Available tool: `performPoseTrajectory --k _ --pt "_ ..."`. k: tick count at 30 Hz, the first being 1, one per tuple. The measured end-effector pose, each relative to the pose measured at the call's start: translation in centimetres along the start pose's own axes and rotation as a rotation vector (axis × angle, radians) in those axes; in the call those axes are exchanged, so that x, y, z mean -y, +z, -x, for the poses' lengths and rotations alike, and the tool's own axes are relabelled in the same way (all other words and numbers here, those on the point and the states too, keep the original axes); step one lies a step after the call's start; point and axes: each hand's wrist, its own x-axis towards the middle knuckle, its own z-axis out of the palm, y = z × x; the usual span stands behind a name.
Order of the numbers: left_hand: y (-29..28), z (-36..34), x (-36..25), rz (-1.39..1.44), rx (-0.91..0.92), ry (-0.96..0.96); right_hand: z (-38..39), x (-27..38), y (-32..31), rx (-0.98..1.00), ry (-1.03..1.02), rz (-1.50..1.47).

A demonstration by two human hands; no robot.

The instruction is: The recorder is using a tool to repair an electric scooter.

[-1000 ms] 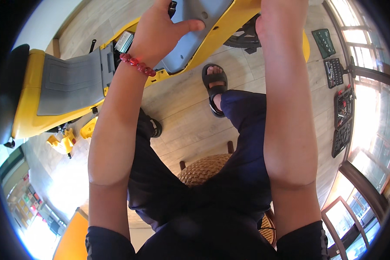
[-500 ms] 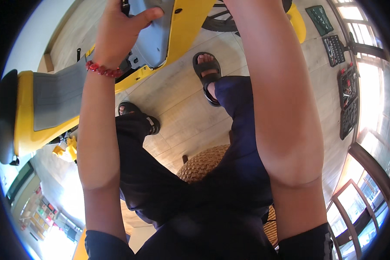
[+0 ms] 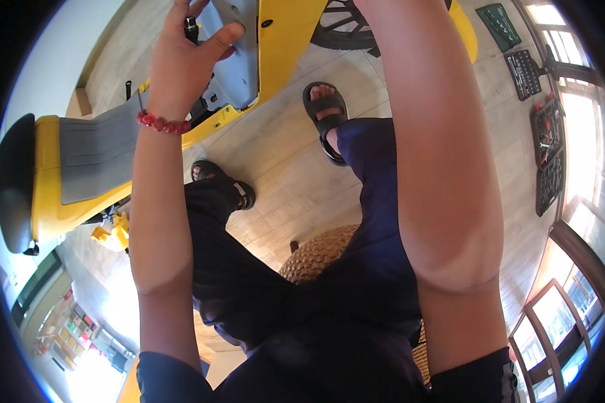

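My left hand (image 3: pixel 185 64), with a red bead bracelet (image 3: pixel 163 123) at the wrist, is at the upper left beside a yellow scooter (image 3: pixel 279 50). A short black cylindrical piece (image 3: pixel 191 29) shows between its thumb and fingers; its kind is unclear. The thumb reaches across to the edge of the scooter's grey inner panel (image 3: pixel 238 70), and the other fingers are partly cut off by the picture's top edge. My right forearm (image 3: pixel 440 134) stretches up past the same edge, so my right hand is out of sight.
The scooter's grey seat (image 3: pixel 94 151) extends left, and its black wheel (image 3: pixel 346 27) stands at the top. Open tool cases (image 3: pixel 550 151) and a socket set (image 3: pixel 523 74) lie on the floor at right. A woven stool (image 3: pixel 319 255) is beneath me; a wooden chair (image 3: pixel 551 336) stands lower right.
My left hand and the black piece have come slightly down in the picture, with more of the fingers showing. The whole view has shifted a little; the right forearm stays stretched upward.
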Motion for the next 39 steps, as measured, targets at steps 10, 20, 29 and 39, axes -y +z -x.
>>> performPoseTrajectory --k 10,20,29,39 --pt "-0.6 -0.5 1.7 0.091 0.033 0.048 0.0 0.0 1.8 -0.157 -0.071 0.097" --pt "-2.2 -0.9 2.9 -0.373 0.157 0.061 -3.7 -4.0 -2.8 0.272 0.556 -0.208" --pt "-1.6 -0.8 5.5 -0.315 0.165 0.151 -2.2 -7.9 -2.2 0.286 0.746 -0.163" --pt "-1.3 -0.8 6.1 -0.317 0.143 0.022 1.1 -7.5 0.6 0.174 0.642 -0.001"
